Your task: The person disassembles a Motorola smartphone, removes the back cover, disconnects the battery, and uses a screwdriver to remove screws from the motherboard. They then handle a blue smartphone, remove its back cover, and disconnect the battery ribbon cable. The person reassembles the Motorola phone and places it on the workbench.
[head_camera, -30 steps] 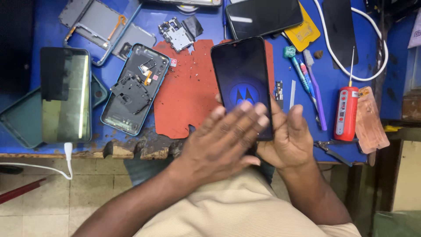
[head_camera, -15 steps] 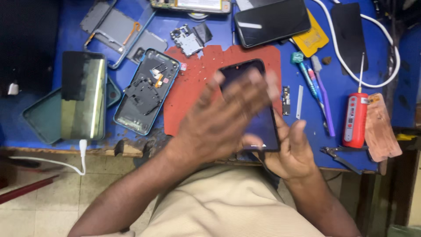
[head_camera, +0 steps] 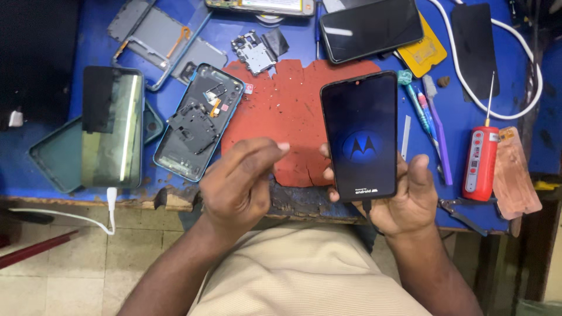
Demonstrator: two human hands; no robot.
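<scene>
Right hand (head_camera: 404,196) is gripping the phone (head_camera: 361,136) from below, fingers clamped round its edges, screen lit at two o'clock over the red mat (head_camera: 281,117). Left hand (head_camera: 240,187) is now off the glass it was covering a second ago, hanging loosely curled and empty, so the screen is showing clear

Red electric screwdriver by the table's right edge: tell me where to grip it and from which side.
Grip the red electric screwdriver around its thick body, coming from above. It lies flat, thin bit pointing away, purple brush left, tan pad right, so its long sides are crowded.
</scene>
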